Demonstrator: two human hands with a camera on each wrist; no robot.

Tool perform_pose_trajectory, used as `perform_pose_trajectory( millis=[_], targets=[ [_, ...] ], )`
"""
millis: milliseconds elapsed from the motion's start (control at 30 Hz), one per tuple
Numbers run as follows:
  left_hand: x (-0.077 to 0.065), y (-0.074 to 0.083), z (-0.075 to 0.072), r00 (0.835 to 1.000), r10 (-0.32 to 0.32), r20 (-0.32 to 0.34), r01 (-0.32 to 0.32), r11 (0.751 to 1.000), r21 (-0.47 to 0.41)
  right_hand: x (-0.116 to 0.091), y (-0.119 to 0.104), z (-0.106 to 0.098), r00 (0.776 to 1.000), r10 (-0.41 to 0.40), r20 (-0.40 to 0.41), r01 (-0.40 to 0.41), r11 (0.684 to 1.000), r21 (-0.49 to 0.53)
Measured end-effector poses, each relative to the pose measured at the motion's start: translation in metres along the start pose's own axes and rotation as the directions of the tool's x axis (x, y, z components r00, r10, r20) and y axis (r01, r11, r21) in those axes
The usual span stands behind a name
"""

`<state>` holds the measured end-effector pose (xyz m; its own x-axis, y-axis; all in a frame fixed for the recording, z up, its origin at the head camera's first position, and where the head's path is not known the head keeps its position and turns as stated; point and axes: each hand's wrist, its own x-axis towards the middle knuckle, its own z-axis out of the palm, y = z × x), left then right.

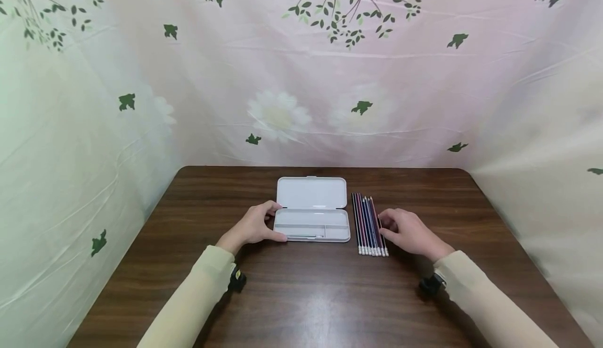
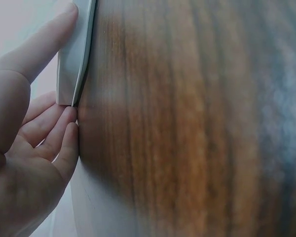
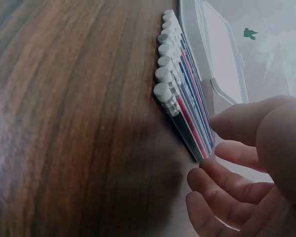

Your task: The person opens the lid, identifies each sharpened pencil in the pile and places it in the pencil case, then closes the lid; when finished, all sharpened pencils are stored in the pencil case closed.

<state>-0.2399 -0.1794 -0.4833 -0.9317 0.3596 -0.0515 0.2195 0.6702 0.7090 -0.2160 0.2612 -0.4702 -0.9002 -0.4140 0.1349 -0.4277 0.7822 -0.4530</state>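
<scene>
Open case: The white pencil case [image 1: 301, 217] lies on the table, its lid [image 1: 311, 192] folded back away from the person.
Left hand: The left hand [image 1: 254, 225] grips the case at its left end, thumb on the near corner, fingers round the far side.
Right hand: The right hand [image 1: 411, 231] bends its fingers at the right edge of the pencil row; whether it pinches one, the pictures do not tell.
Pencil row: The pencils [image 1: 367, 225] lie side by side just right of the case, erasers [image 3: 163, 91] toward the person.
Rolling risk: A push on the outermost pencil could likely fan out the row, since nothing visible pens it in on that side.
Snag risk: Fingers closing on two tightly packed pencils at once might drag a neighbor askew.
Sliding risk: Should the left hand tug, the light-looking case could skid or its lid swing over.
Tabletop: The dark wood-grain table [image 1: 311, 285] looks smooth, a pale glare shining near the front; its far corners are rounded.
Room: Pale cloth [image 1: 212, 76] hangs behind and on both sides, printed with leafy branches [image 1: 348, 8], green birds [image 1: 362, 107] and faint white daisies [image 1: 279, 115].
</scene>
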Motion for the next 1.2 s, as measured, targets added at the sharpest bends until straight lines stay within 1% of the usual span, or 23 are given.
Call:
perform_pose_trajectory(
  millis=[167, 500, 600, 833, 1200],
  targets=[
    [0.0003, -0.0006, -0.0011, 1.000, 0.005, 0.000, -0.005, 1.000, 0.003, 0.0023, 0.0025, 0.0030, 1.000, -0.002, 0.006, 0.002, 1.000, -0.009],
    [-0.0003, -0.0014, -0.0004, 1.000, 0.012, -0.002, -0.012, 1.000, -0.007, 0.0019, 0.0022, 0.0061, 0.999, -0.009, -0.045, 0.007, 1.000, -0.027],
    [-0.0004, -0.0011, -0.0005, 1.000, 0.012, -0.002, -0.012, 1.000, -0.007, 0.0016, 0.0009, 0.0046, 0.999, 0.018, -0.037, -0.019, 0.999, -0.025],
    [-0.0002, -0.0019, -0.0002, 1.000, 0.012, -0.002, -0.012, 1.000, -0.004, 0.0009, -0.0009, 0.0008, 0.995, 0.102, 0.023, -0.101, 0.994, -0.044],
    [0.0007, -0.0019, 0.0001, 1.000, 0.006, -0.001, -0.006, 1.000, -0.004, 0.0012, -0.0012, -0.0003, 0.987, 0.154, 0.052, -0.152, 0.988, -0.035]
  ],
)
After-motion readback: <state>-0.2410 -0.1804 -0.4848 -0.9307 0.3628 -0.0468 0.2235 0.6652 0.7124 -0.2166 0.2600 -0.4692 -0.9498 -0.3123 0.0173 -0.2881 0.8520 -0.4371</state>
